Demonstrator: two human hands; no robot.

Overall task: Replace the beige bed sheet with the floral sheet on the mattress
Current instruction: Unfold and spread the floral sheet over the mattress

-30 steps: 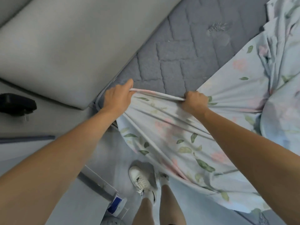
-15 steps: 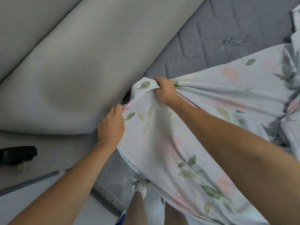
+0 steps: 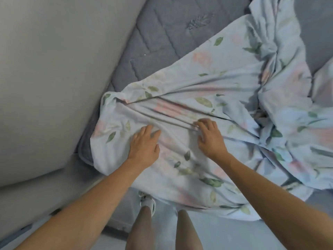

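Fingers (image 3: pixel 153 131) of your left hand (image 3: pixel 144 148) lie nearly straight, pressing flat on the floral sheet (image 3: pixel 207 98); those of your right hand (image 3: pixel 210 137) are spread and lightly bent, touching its folds without gripping. Nearest you, your legs and one white shoe (image 3: pixel 147 201) stand on the floor. That sheet drapes over the corner of the grey quilted mattress (image 3: pixel 162 33), bunched up to the right. Farther left, a pale padded headboard (image 3: pixel 54 69) meets the mattress.
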